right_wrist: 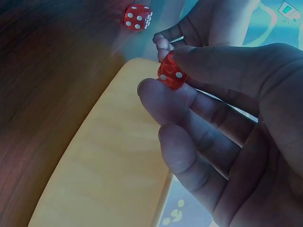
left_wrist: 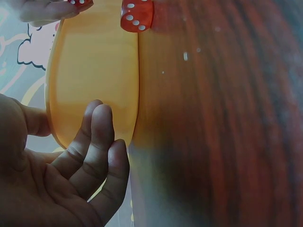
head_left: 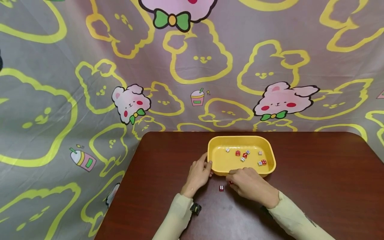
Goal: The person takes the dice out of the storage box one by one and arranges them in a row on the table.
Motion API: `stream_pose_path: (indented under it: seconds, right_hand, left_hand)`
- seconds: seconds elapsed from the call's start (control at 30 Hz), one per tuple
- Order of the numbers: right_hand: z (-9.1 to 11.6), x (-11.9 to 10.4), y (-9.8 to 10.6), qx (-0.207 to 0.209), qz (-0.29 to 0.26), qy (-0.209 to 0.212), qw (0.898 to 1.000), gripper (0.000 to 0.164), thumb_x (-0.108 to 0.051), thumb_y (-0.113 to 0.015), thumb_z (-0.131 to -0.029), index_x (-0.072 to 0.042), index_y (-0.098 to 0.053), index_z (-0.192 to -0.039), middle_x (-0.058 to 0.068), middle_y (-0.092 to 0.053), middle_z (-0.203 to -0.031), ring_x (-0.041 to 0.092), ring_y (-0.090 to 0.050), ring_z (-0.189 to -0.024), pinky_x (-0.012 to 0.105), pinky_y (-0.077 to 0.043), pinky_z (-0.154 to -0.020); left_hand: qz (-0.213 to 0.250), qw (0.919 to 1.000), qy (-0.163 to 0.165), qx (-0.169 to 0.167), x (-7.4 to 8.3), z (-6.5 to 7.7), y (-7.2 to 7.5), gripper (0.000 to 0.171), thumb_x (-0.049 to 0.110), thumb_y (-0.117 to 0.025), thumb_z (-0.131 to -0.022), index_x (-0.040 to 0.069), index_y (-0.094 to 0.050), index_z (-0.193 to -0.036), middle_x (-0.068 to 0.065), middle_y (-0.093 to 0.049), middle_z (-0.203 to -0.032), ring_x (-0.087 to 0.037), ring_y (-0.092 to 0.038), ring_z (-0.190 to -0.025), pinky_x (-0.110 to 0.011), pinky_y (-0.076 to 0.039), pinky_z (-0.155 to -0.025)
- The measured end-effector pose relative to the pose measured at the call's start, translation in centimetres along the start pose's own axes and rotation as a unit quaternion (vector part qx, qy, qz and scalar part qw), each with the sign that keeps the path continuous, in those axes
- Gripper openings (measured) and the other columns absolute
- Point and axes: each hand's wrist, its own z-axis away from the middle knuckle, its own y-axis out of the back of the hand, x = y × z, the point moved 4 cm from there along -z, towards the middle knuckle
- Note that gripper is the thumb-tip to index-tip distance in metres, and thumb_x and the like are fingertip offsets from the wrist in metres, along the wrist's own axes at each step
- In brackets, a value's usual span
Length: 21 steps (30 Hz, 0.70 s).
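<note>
My right hand pinches a red die with white pips between thumb and fingertips, just in front of the near wall of a yellow tray. At the tray's near left corner, my left hand holds the tray, its thumb up at the rim and its curled fingers against the outer wall. A second red die lies on the table between the two hands. Inside the tray are several dice, among them a red die and a white die.
The dark reddish-brown wooden table extends to both sides of the tray. Behind it hangs a grey curtain printed with cartoon animals and yellow outlines. A black strap piece sits at the left wrist.
</note>
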Motion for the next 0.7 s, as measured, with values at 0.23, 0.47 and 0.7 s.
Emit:
stream_pose_path:
  seconds: [0.23, 0.47, 0.7]
  right_hand:
    - [0.0, -0.3, -0.2, -0.006, 0.003, 0.002, 1.000, 0.025, -0.014, -0.086, -0.080, -0.022, -0.064, -0.072, -0.011, -0.059, -0.069, 0.010, -0.055, -0.054, 0.028, -0.039, -0.048]
    - [0.0, -0.7, -0.5, -0.011, -0.003, 0.001, 1.000, 0.030, -0.012, -0.086, -0.079, -0.022, -0.060, -0.068, -0.011, -0.060, -0.067, 0.010, -0.053, -0.053, 0.029, -0.038, -0.047]
    - [0.0, -0.8, -1.2, -0.020, -0.012, 0.000, 1.000, 0.031, -0.013, -0.085, -0.080, -0.023, -0.058, -0.067, -0.012, -0.059, -0.067, 0.007, -0.050, -0.052, 0.028, -0.037, -0.048]
  left_hand:
    - [-0.006, 1.0000, -0.002, 0.002, -0.1, -0.1, -0.1, 0.051, 0.023, -0.053, -0.108, 0.009, -0.047, -0.156, 0.002, -0.076, -0.078, 0.000, -0.063, -0.057, -0.023, -0.053, -0.065]
    - [-0.002, 1.0000, 0.006, -0.001, -0.2, 0.0, -0.2, 0.051, 0.023, -0.052, -0.108, 0.008, -0.046, -0.157, 0.002, -0.076, -0.079, -0.002, -0.064, -0.058, -0.024, -0.054, -0.066]
    - [-0.002, 1.0000, 0.006, -0.002, -0.2, 0.0, -0.2, 0.052, 0.024, -0.052, -0.108, 0.009, -0.046, -0.157, 0.002, -0.077, -0.079, -0.001, -0.064, -0.058, -0.024, -0.054, -0.066]
